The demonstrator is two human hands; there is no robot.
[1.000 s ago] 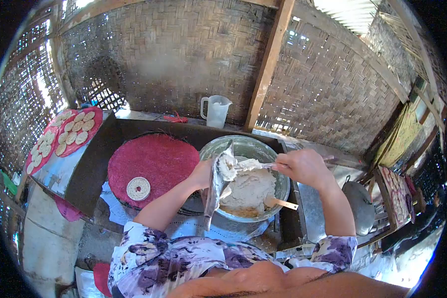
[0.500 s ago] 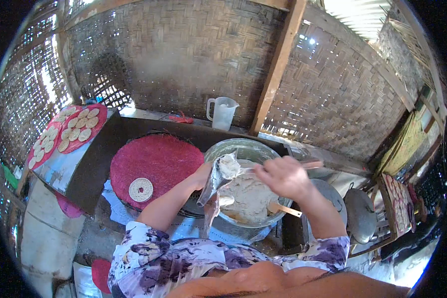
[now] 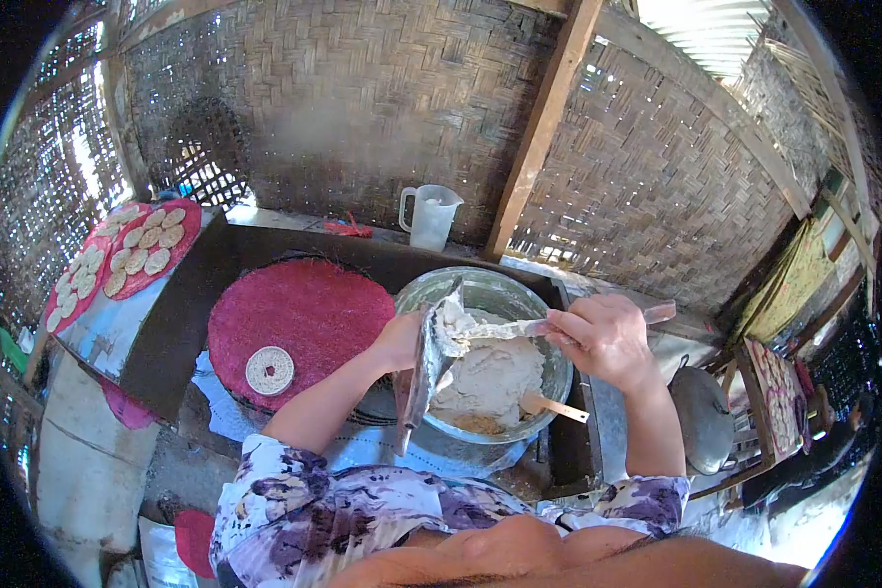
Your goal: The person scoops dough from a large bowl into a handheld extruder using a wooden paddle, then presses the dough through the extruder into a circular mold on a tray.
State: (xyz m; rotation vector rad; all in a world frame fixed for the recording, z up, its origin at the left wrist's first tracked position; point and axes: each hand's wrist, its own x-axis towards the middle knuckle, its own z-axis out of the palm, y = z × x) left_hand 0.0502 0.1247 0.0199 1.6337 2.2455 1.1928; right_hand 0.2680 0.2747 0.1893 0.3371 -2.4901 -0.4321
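Observation:
My left hand (image 3: 398, 342) grips a cone-shaped plastic piping bag (image 3: 422, 377), its point hanging down and its mouth held up over the left side of a large basin (image 3: 505, 287). In my right hand (image 3: 608, 340), closed round the handle, is a long spatula (image 3: 519, 329) smeared with pale dough. Its blade end reaches the bag's mouth, where a lump of dough (image 3: 453, 321) shows. More thick, pale dough (image 3: 500, 377) fills the basin. A scoop with a light handle (image 3: 559, 408) rests in it at the right rim.
Left of the basin lies a round pink mat (image 3: 309, 294) bearing a coiled, piped ring (image 3: 269, 370). Behind stands a clear pitcher (image 3: 430, 216). Pink trays with round pieces (image 3: 157, 240) sit far left. A lidded metal pot (image 3: 704, 421) is at the right.
My right hand has moved right, drawing the spatula back a little from the bag. The piping bag has turned, so its mouth now faces more to the right.

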